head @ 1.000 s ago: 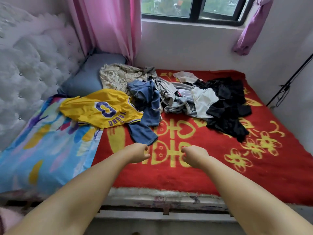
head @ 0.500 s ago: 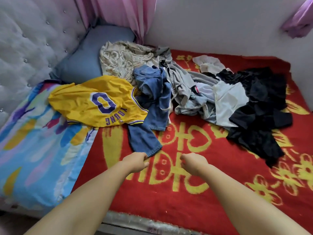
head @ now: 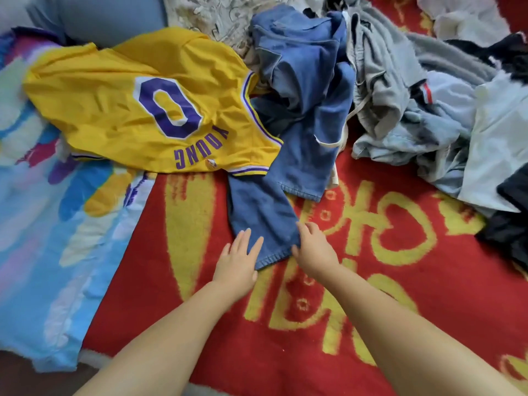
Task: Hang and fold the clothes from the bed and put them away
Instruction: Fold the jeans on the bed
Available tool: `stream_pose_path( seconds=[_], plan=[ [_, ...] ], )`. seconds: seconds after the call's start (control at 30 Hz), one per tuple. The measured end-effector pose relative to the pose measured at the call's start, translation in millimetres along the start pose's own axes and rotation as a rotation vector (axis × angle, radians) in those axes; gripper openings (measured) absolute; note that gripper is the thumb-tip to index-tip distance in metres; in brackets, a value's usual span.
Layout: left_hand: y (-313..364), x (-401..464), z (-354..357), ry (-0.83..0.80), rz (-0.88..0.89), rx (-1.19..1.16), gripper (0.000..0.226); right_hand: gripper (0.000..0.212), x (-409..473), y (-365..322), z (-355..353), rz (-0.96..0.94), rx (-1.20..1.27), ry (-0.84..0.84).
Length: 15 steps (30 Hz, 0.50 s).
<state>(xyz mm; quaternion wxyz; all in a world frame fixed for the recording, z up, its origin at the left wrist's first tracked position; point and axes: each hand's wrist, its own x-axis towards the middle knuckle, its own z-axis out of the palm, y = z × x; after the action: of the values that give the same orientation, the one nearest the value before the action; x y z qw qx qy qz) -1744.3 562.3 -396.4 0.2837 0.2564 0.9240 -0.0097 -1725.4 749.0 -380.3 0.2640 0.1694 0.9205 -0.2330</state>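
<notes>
Pretty messy bed here. The blue jeans (head: 297, 115) are taken as the landmark, since both hands are on them. They're sprawled over the red blanket (head: 371, 281) with its yellow pattern, one leg stretched down toward the viewer, hem (head: 271, 257) closest.

The left hand (head: 238, 261) is laid flat at the left corner of that hem, fingers straight and a bit spread, fingertips resting on the denim; nothing is gripped. The right hand (head: 314, 250) is placed at the right edge of the same leg end, fingers loosely bent over the fabric. Whether the cloth is actually pinched there can't be told, as the thumb side is hidden against the denim.

Left of the jeans, a yellow jersey (head: 148, 104) with a purple 0 is spread out, its edge overlapping the jeans' leg. Further left of that, a colourful quilt (head: 43, 224) is seen. Right of the jeans, a heap of grey clothes (head: 400, 90) is piled up touching them, with a white garment (head: 497, 144) and black clothes (head: 511, 224) beyond. Behind the jeans, a beige patterned garment (head: 217, 15) is bunched, and a blue-grey pillow (head: 97, 18) is tucked further back-left.
</notes>
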Motion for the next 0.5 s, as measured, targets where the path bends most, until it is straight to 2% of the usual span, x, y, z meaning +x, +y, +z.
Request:
stream_pose_path(
  seconds=[0.1, 0.2, 0.3, 0.4, 0.5],
  plan=[
    [-4.9, 27.1, 18.0, -0.018, 0.047, 0.144, 0.088, 0.064, 28.4, -7.8, 16.2, 0.073, 0.084, 0.046],
    [-5.2, 39.1, 25.3, -0.016, 0.079, 0.232, 0.086, 0.047, 39.9, -12.6, 21.5, 0.170, 0.257, 0.005],
    [-9.3, 41.7, 16.2, 0.054, 0.121, 0.150, 0.057, 0.024, 30.4, -17.8, 23.6, 0.109, 0.374, -0.064],
    [-22.6, 38.1, -12.0, 0.055, 0.111, -0.003, 0.027, 0.022, 6.8, -23.2, 22.2, 0.042, 0.424, -0.148],
    [-29.5, 20.9, -37.2, 0.026, 0.185, -0.056, 0.017, 0.024, -21.5, -20.9, 16.5, 0.027, 0.399, -0.211]
  ],
)
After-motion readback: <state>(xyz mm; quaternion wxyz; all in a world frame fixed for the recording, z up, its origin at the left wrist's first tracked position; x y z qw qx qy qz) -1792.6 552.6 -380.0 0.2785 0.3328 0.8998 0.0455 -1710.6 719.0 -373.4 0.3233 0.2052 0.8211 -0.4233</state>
